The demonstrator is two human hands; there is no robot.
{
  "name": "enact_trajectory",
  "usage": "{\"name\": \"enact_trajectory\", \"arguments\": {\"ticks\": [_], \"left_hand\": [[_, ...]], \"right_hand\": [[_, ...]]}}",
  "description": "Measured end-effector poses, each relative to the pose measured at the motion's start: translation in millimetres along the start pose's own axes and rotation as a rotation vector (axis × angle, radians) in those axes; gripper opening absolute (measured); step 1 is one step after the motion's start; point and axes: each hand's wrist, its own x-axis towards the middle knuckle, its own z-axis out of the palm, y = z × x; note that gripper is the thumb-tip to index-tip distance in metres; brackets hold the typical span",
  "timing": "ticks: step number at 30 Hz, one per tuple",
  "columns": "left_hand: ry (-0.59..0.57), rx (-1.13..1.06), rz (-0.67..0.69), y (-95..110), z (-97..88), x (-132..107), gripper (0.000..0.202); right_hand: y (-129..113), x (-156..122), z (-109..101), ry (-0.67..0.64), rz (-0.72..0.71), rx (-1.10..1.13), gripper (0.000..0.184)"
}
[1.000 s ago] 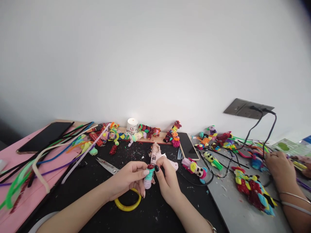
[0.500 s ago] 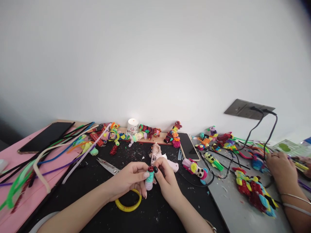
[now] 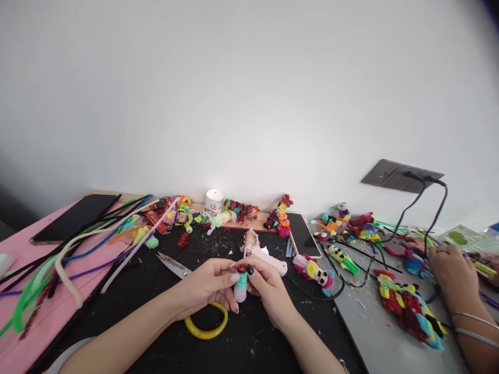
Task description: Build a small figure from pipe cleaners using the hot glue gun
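Observation:
Both my hands meet over the black mat and pinch one small pipe-cleaner figure, lilac at the bottom, teal in the middle, dark red on top. My left hand grips its left side with thumb and fingers. My right hand, with dark nail polish, holds its top and right side. A yellow ring lies on the mat just below my left hand. A pink glue gun lies right behind my hands.
Scissors lie left of my hands. Several pipe cleaners sprawl across the pink board, beside a dark phone. Finished figures and a white cup line the wall. Another person's hand works at right, near cables and a wall socket.
My hands and the figure have shifted very slightly; the right fingers have turned a little around the figure's top. The other person's hand has barely moved.

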Motion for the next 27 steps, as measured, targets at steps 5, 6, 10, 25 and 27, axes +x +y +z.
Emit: {"name": "enact_trajectory", "arguments": {"ticks": [5,6,10,25,27], "left_hand": [[-0.043,-0.003,-0.012,-3.3,-3.7,-0.1,0.030],[-0.051,-0.005,-0.013,-4.1,-4.3,-0.1,0.029],[-0.082,-0.017,-0.005,-5.1,-6.0,0.2,0.029],[-0.117,0.006,-0.002,-2.1,-4.7,0.0,0.030],[-0.123,0.009,-0.010,-1.8,-4.4,-0.2,0.029]], "right_hand": [[4.5,-0.2,-1.8,-0.043,0.052,0.070,0.025],[5.1,-0.4,-2.2,-0.052,0.065,0.079,0.025],[5.2,-1.2,-3.1,-0.084,0.118,0.128,0.027],[2.8,-1.2,-2.7,-0.077,0.095,0.144,0.026],[3.8,-0.8,-3.0,-0.061,0.114,0.145,0.027]]}}
